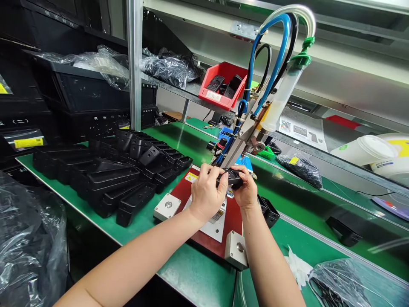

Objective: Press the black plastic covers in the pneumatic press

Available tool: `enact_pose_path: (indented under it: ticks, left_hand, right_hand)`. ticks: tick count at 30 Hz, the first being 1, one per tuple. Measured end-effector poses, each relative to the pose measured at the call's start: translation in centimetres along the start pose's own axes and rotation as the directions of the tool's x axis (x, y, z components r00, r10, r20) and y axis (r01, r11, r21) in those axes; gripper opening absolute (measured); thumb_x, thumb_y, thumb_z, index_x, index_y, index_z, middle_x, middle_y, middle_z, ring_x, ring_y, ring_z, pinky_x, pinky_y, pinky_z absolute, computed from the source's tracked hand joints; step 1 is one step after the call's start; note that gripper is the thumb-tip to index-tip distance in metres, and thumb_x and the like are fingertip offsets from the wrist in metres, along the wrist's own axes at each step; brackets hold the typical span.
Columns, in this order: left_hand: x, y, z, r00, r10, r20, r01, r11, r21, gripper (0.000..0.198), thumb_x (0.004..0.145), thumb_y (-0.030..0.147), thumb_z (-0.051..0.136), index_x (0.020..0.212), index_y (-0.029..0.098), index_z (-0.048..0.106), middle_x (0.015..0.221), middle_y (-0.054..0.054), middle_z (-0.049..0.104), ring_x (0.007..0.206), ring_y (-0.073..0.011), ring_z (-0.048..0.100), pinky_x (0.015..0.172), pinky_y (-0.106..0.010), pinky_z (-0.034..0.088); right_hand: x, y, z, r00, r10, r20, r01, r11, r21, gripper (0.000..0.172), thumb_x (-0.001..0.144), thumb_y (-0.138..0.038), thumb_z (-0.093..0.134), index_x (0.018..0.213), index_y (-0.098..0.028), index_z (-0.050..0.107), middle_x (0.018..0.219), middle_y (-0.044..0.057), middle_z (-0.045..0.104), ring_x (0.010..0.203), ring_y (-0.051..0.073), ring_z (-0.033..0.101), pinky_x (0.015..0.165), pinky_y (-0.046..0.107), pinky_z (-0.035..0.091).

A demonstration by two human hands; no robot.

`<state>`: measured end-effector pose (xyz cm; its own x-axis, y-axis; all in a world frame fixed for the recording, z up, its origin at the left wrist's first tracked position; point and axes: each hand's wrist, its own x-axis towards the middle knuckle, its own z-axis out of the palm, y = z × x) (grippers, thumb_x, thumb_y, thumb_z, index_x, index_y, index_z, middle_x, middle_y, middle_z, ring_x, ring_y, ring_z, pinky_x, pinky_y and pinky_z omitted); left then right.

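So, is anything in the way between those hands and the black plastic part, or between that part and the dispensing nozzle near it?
Nothing visible does. The left hand and right hand are gripping the black plastic part, and the space up to the dispensing nozzle looks open.

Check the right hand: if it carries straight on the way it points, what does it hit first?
The right hand is already on the black moulded part it grips. Past that, probably the metal stand of the dispenser, though depth is unclear.
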<state>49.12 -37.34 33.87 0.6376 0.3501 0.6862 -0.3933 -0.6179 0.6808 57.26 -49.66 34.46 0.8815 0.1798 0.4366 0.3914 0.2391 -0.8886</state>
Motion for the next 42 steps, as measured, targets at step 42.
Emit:
enact_pose_path:
  ticks: [42]
  left_hand:
    - [1.5, -4.7, -0.6, 0.988, -0.032, 0.15, 0.074, 0.956, -0.285, 0.035, 0.098, 0.036, 0.034, 0.118, 0.02, 0.058, 0.12, -0.009, 0.062, 0.111, -0.0188, 0.058, 0.096, -0.033, 0.045]
  right_hand:
    - [-7.6, -1.3, -1.5, 0.989, -0.118, -0.088, 0.047, 0.821, -0.569, 0.05, 0.093, -0.058, 0.041, 0.132, -0.027, 0.047, 0.119, 0.006, 0.06, 0.107, 0.023, 0.057, 0.092, 0.039, 0.044]
